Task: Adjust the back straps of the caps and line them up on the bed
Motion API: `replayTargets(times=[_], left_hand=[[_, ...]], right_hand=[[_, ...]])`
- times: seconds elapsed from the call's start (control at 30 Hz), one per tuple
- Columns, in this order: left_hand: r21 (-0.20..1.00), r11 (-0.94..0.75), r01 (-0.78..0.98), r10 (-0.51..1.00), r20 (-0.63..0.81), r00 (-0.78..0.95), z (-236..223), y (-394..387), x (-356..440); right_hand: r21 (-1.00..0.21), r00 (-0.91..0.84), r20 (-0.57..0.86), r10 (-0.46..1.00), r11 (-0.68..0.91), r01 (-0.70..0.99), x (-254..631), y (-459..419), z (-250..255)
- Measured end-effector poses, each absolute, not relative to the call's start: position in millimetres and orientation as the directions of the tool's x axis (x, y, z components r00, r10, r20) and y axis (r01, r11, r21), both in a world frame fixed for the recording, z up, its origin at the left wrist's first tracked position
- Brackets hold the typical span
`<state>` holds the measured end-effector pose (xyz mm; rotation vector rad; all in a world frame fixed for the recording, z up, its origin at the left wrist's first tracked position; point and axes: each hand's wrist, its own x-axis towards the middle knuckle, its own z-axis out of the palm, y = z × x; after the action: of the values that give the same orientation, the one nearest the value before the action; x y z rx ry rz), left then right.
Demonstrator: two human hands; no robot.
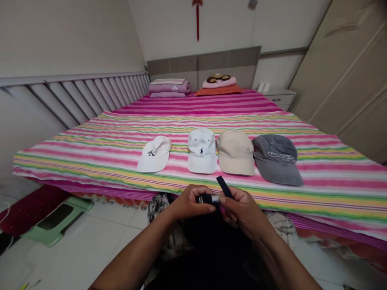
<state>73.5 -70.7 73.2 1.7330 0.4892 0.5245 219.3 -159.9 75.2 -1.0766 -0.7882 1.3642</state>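
Note:
My left hand [191, 203] and my right hand [242, 209] meet in front of the bed edge, both closed on a dark cap [211, 241] that hangs below them. The left fingers pinch its strap by a small metal buckle [214, 198]. The right fingers grip the loose dark strap end [224, 186], which sticks upward. Beyond my hands, a row of caps lies on the striped bedspread [332, 169]: a white cap with a black logo [155, 154], a white cap [202, 150], a beige cap [235, 152] and a grey cap [276, 158].
Folded pink blankets [169, 87] and a pillow with a plush toy [218, 83] lie at the headboard. A slatted rail [90, 94] runs along the left wall. A green stool [57, 217] and red mat [27, 207] sit on the tiled floor. Wardrobe doors [347, 80] stand right.

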Motion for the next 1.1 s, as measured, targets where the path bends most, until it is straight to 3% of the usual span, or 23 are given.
replayTargets(times=[0.17,0.37,0.6,0.77,0.87,0.97,1.1], left_hand=[[0.925,-0.380,-0.011,0.622,0.264,0.737,66.3,-73.0,76.8],[0.743,-0.659,-0.119,0.547,0.582,0.601,59.2,-73.6,78.8],[0.785,-0.618,-0.049,0.611,0.518,0.599,59.9,-78.8,74.5],[0.911,-0.406,-0.073,0.769,0.383,0.512,59.4,-81.9,75.3],[0.978,-0.040,-0.206,0.847,0.143,0.513,57.6,-81.4,77.9],[0.878,0.312,-0.364,0.823,-0.058,0.565,54.6,-81.0,81.9],[0.745,0.496,-0.445,0.762,-0.128,0.635,50.5,-81.3,86.7]], right_hand=[[-0.861,-0.016,-0.178,0.984,-0.164,-0.481,220.6,-155.4,72.0],[-0.859,-0.005,-0.177,0.984,-0.157,-0.487,215.4,-153.7,69.3],[-0.876,0.059,-0.180,0.982,-0.132,-0.463,210.6,-151.7,69.0],[-0.893,0.069,-0.179,0.981,-0.133,-0.431,207.6,-152.1,70.3],[-0.896,0.103,-0.124,0.987,-0.067,-0.439,207.3,-153.5,71.5],[-0.879,0.127,-0.112,0.986,-0.039,-0.475,209.0,-154.4,73.6],[-0.904,0.057,-0.124,0.991,-0.089,-0.417,212.4,-154.2,76.9]])
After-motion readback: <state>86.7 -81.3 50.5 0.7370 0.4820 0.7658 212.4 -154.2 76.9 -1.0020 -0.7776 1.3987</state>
